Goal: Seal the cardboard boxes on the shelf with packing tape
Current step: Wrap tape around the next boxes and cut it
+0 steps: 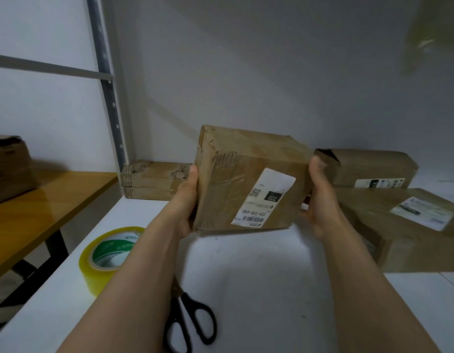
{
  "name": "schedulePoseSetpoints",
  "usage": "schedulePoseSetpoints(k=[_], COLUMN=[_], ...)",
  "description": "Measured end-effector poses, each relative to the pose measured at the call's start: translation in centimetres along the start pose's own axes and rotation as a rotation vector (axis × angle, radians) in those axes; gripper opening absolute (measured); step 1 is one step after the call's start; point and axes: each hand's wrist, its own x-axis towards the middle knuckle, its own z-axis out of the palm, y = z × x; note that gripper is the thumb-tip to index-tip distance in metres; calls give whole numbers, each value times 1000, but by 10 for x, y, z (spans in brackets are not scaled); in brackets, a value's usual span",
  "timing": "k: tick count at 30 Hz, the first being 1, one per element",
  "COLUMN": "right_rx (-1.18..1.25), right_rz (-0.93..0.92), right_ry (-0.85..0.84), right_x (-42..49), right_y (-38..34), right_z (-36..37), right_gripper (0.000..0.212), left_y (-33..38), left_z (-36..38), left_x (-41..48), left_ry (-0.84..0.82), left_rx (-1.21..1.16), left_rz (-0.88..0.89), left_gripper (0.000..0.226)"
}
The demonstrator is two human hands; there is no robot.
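A worn cardboard box (249, 179) with a white shipping label hangs tilted above the white shelf (259, 276). My left hand (187, 202) grips its left side, thumb on the front edge. My right hand (320, 200) grips the right side, thumb up along the corner. A roll of yellowish packing tape (107, 256) lies on the shelf to the left, partly behind my left forearm. Black-handled scissors (187, 319) lie near the front of the shelf, blades hidden under that forearm.
Three more cardboard boxes sit on the shelf: a flat one (152, 180) at the back left, one (368, 169) at the back right, a labelled one (411, 228) at the right. A wooden table (37, 212) holding another box (9, 166) stands left of the shelf post (106, 80).
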Motion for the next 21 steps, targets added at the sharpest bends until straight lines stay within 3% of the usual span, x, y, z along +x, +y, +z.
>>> schedulePoseSetpoints(k=[8, 11, 14, 18, 21], right_rx=[78, 72, 59, 95, 128], right_rz=[-194, -191, -130, -68, -36], right_ry=[-141, -134, -157, -205, -238], right_x=[10, 13, 11, 8, 8], right_y=[5, 8, 9, 7, 4], right_z=[2, 1, 3, 2, -4], right_gripper=[53, 58, 81, 68, 74], left_y=[-3, -2, -3, -4, -3], left_z=[5, 5, 8, 8, 6], left_x=[-7, -9, -11, -17, -20], left_ry=[-5, 27, 41, 43, 55], left_rx=[-135, -152, -180, -223, -244], left_rz=[-29, -71, -76, -82, -106], left_gripper=[54, 45, 49, 46, 40])
